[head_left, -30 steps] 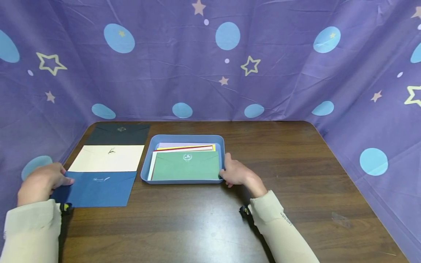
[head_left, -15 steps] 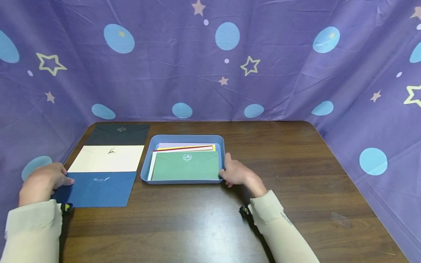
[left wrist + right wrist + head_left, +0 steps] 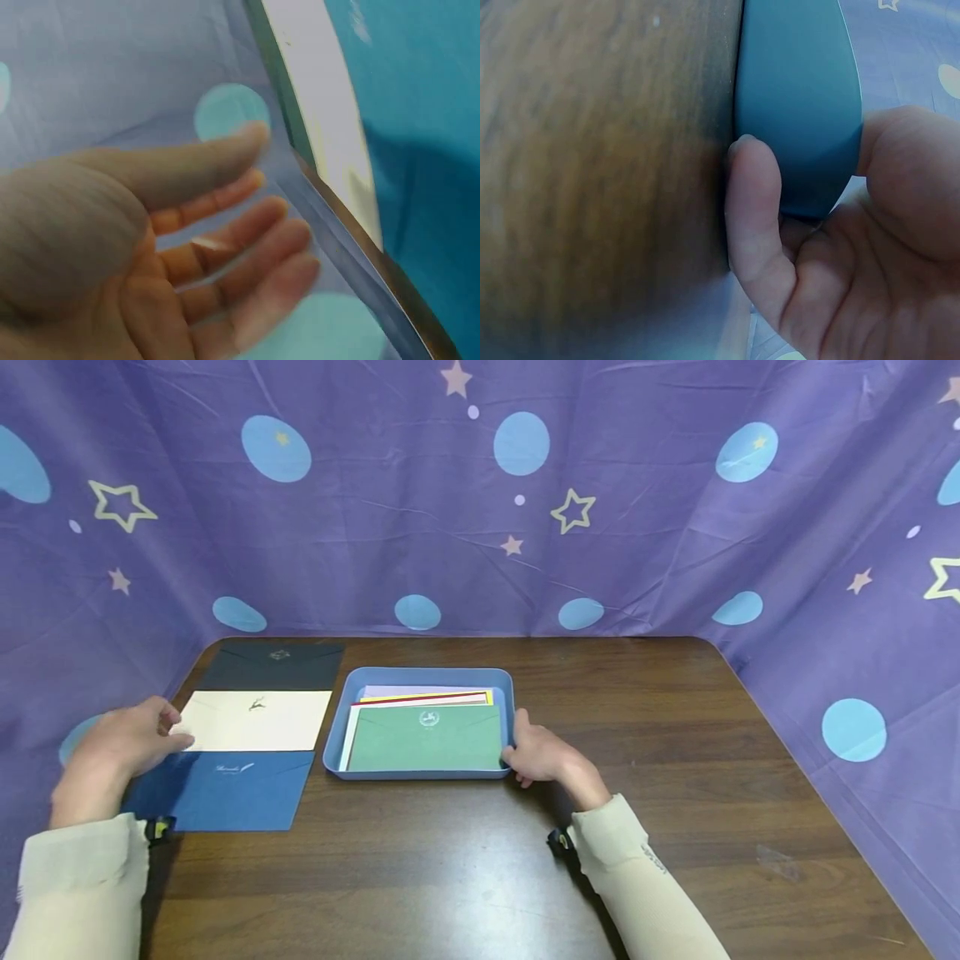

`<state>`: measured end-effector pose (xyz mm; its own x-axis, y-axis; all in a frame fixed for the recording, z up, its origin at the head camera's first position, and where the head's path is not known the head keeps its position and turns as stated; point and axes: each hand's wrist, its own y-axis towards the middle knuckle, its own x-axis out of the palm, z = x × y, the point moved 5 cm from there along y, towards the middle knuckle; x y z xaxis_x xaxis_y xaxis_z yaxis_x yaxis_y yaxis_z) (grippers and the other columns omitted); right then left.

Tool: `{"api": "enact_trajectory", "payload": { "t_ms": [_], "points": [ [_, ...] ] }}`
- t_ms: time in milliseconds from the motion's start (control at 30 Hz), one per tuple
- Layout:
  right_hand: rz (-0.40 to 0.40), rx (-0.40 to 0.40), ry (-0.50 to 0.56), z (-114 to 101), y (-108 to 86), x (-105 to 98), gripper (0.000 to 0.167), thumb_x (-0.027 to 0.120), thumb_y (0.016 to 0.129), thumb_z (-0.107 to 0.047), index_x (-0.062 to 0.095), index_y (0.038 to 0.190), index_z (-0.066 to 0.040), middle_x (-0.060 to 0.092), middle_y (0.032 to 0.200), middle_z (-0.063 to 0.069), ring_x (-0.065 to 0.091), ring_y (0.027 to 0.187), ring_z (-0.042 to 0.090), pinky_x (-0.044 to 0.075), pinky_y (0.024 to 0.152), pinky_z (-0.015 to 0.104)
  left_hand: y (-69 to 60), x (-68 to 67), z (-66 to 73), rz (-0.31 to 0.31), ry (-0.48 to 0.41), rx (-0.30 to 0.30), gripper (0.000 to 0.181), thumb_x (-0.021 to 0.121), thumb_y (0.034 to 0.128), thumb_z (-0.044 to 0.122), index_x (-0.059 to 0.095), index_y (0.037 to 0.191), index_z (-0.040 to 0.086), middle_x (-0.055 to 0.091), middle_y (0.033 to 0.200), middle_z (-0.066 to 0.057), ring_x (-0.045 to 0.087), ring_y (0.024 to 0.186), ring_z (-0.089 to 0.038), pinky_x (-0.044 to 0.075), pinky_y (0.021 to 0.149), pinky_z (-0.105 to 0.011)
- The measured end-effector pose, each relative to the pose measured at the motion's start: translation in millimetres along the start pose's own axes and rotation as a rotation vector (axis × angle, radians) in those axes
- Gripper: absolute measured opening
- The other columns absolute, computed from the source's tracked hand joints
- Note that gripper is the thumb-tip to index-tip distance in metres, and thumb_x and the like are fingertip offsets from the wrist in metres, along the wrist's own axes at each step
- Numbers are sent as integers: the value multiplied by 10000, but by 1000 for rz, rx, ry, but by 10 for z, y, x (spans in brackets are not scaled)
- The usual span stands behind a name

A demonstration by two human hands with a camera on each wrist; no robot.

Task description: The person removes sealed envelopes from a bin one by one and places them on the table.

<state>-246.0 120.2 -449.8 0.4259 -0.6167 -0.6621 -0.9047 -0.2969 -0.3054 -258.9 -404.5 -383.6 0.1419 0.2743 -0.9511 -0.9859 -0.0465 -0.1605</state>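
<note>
At the left of the head view, my left hand (image 3: 123, 752) hovers over the left edges of a blue envelope (image 3: 232, 797) and a cream envelope (image 3: 262, 727). In the left wrist view its fingers (image 3: 255, 292) are slightly bent, with nothing between them and the thumb. A dark green envelope (image 3: 273, 668) lies behind the cream one. My right hand (image 3: 546, 752) holds the right front corner of a blue tray (image 3: 427, 677), its thumb over the rim and a finger along the outer wall (image 3: 799, 97). Inside the tray, a green envelope (image 3: 427, 743) tops a stack of several others.
The brown wooden table (image 3: 675, 827) extends to the right and in front of the tray. A purple curtain (image 3: 637, 543) with stars and blue dots surrounds its back and sides. A small piece of clear tape (image 3: 777, 862) sticks to the tabletop at the right.
My left hand has come off the blue envelope, rising and shifting slightly right and away from me. The envelope stays in place. My right hand and the tray have not moved.
</note>
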Motion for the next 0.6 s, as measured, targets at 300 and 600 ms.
{"api": "enact_trajectory", "payload": {
  "t_ms": [300,600],
  "points": [
    [3,7,-6,6,-9,-19,354,550,1026,-90,355,1296,30,648,817,161,666,611,234,577,593,358,45,-88,706,208,-58,250,389,751,993,228,616,1233,-47,663,1101,-325,631,982,-487,451,770,-619],
    [2,-10,6,0,-5,3,373,549,1009,-71,359,1308,44,652,788,165,664,601,240,578,591,367,36,112,1479,226,-124,482,311,755,1003,225,665,1262,77,713,1134,-173,683,1055,-349,503,881,-578]
  ]
}}
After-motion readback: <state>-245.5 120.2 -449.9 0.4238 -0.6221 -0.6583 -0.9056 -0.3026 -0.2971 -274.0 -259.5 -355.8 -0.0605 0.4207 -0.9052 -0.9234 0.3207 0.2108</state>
